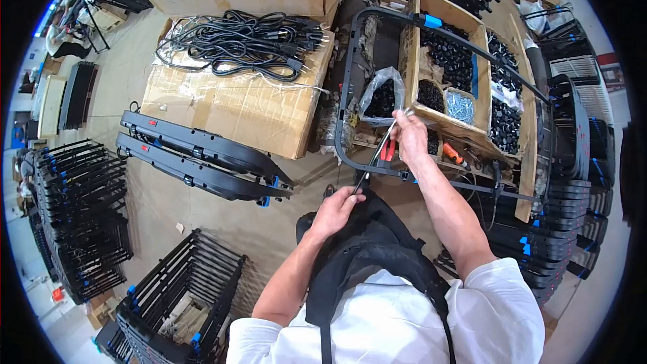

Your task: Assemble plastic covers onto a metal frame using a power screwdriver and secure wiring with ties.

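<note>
Thin rod (377, 155) held at both ends: left hand (335, 211) gripping low, right hand (411, 138) pinching top. Black frame (350, 81) unfinished; finished frames (202, 155) stacked aside.

One head-worn fisheye looks steeply down from above the person's chest, close over the hands, facing the far wooden crate (445, 61).

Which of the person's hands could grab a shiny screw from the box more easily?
Probably the right hand. It is up by the wooden box, close to the compartment of silver screws. The left hand sits lower, near the body, holding the thin rod.
</note>
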`<state>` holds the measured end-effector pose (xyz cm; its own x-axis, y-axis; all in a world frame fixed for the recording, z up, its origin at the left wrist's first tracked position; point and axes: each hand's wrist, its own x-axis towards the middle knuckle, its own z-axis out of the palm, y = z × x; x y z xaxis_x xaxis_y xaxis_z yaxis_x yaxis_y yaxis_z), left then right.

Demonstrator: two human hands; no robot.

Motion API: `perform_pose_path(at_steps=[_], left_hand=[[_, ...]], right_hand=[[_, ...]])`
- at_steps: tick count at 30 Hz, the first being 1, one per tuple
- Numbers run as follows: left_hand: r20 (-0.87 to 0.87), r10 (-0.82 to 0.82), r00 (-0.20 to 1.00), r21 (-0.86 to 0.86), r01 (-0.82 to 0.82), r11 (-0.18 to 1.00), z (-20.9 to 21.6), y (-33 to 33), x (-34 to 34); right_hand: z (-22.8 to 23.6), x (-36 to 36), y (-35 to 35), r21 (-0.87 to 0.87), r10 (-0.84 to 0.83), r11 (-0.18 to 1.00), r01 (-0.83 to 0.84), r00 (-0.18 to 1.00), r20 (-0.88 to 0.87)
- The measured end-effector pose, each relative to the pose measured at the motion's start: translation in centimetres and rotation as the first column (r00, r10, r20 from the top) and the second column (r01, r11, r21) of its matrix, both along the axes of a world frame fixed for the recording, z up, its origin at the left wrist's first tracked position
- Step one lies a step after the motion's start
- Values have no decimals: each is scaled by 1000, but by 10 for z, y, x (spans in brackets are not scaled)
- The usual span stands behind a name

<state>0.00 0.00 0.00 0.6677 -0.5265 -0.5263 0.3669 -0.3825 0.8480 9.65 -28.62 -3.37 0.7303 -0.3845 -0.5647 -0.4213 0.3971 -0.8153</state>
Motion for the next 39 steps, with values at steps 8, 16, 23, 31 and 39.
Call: perform_pose_path(at_steps=[8,16,23,31,39], left_hand=[[424,-637,644,600,327,730,-8,-22,38],[-384,-34,923,-165,-33,986,-7,-27,41],[-695,239,678,-335,-600,726,-8,-55,-11],[-348,177,921,-254,-274,928,-9,-46,1],[-546,210,811,-306,-427,851,-20,-40,12]], right_hand=[[65,42,22,-305,393,900,-311,881,263],[47,40,-20,-57,755,611,-790,603,-256],[30,36,12,-161,698,712,-683,715,53],[38,36,17,-314,734,652,-690,678,32],[44,51,25,-405,718,614,-678,692,-70]])
